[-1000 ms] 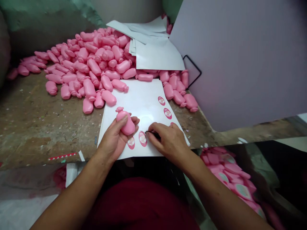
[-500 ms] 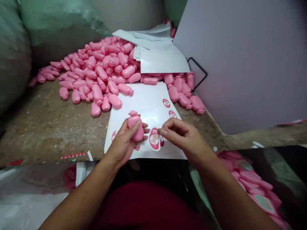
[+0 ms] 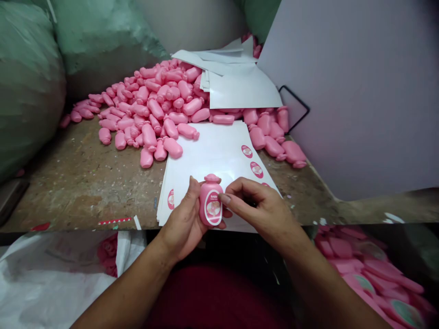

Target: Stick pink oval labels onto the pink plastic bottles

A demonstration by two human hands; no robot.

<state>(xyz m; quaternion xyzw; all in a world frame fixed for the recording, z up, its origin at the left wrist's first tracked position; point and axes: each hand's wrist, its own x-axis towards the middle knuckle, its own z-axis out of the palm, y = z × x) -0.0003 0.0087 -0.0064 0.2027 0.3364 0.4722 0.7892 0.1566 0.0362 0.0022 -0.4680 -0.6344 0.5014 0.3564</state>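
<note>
Cupping a bottle (image 3: 206, 192), the left hand (image 3: 188, 219) half curls; the right hand (image 3: 262, 205), nearly pinched, touches its label (image 3: 213, 209), hold unclear.

Left hand (image 3: 185, 219): palm turned up, thumb upright, fingers curled in a closed grip, tips showing on the far side.
Right hand (image 3: 264, 208): index finger bent, thumb reaching across, their tips close together in a pinch near the left hand's fingers.
Left forearm (image 3: 126, 283): bare, slanting up and inward from lower left.
Right forearm (image 3: 329, 278): bare, slanting up and inward from lower right.
Torso (image 3: 219, 297): dark red clothing between the forearms.
</note>
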